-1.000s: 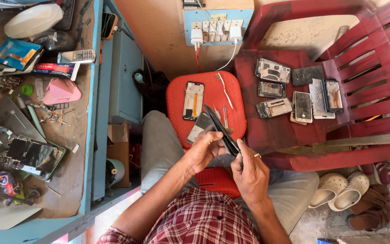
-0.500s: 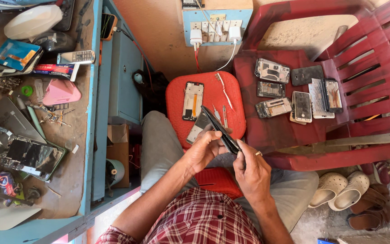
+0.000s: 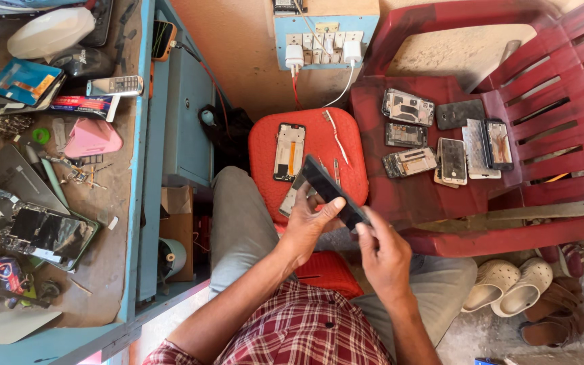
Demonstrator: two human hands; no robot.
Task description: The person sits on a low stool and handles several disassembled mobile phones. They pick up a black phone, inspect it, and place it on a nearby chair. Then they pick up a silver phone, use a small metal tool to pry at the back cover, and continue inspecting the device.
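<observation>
Both hands — left hand (image 3: pixel 309 226), right hand (image 3: pixel 381 253) — grip a slim, dark, tilted phone (image 3: pixel 332 191).

Seven dismantled grey phone bodies (image 3: pixel 407 107) lie on one red plastic chair (image 3: pixel 562 101), two white chargers (image 3: pixel 294 56) at twelve o'clock, two cream clogs (image 3: pixel 508 287).

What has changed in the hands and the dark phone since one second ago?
Very little. Both hands keep their grip on the dark phone: the left hand at its lower edge, the right hand at its near end. The phone seems to have shifted only slightly. The phone frame on the red stool and the phone parts on the red chair stayed in place.
</observation>
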